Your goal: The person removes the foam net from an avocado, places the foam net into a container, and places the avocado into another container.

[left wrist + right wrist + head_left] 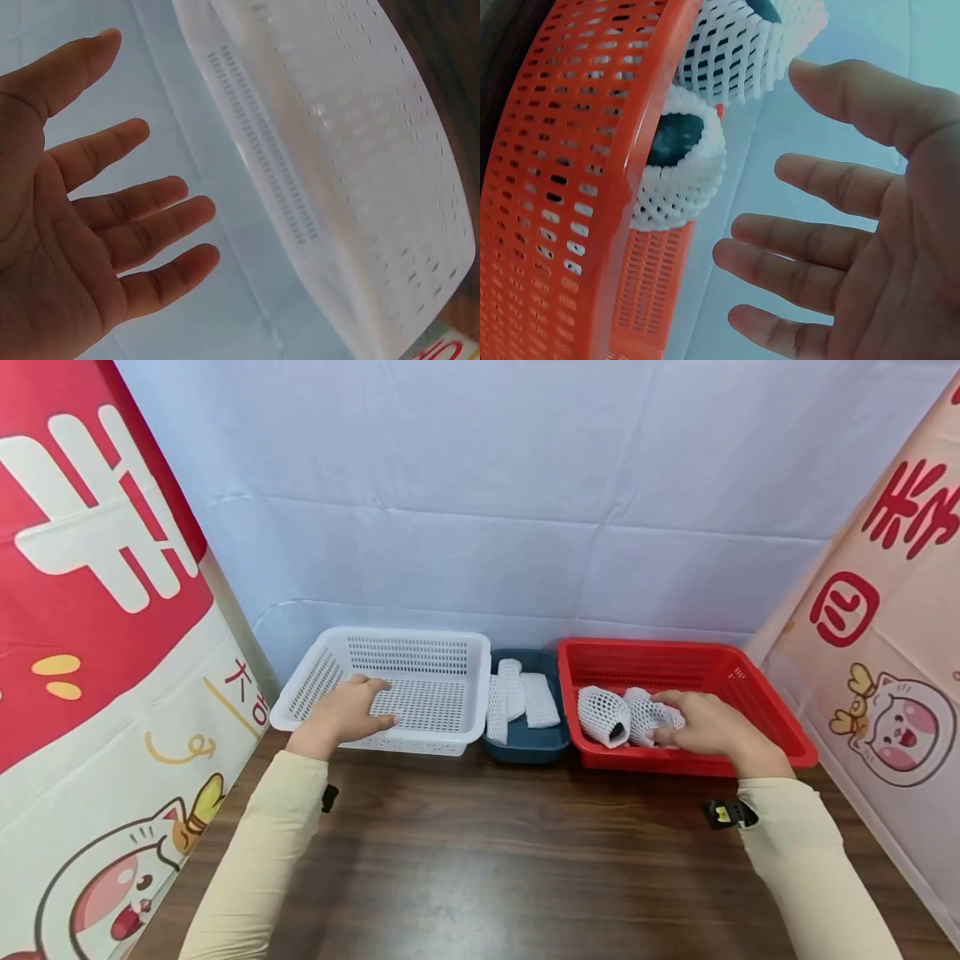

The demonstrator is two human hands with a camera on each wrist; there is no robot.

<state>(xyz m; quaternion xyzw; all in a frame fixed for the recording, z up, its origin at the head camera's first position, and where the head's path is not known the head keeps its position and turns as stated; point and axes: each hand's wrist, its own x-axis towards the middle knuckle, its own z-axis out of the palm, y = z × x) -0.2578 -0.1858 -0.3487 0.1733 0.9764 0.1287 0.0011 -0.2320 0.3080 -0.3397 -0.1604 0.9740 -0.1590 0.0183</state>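
Note:
My left hand (343, 708) hovers over the white plastic basket (408, 653), which holds nothing I can see. In the left wrist view its fingers are spread and the palm carries nothing. My right hand (701, 723) reaches over the red basket (697, 762), beside two dark, rounded things in white foam net sleeves. One netted thing (597, 714) lies to the left; the other netted thing (639, 708) is nearer my fingers. The right wrist view shows dark green surfaces through the net openings (676, 139), with my right fingers (810, 232) extended and apart from them.
Between the baskets stands a dark blue tray (528, 752) with flat white foam net sleeves (538, 702) in it. All three containers line the back of the brown wooden table (480, 860). A pale cloth (480, 527) hangs behind, with printed banners (892, 652) at both sides.

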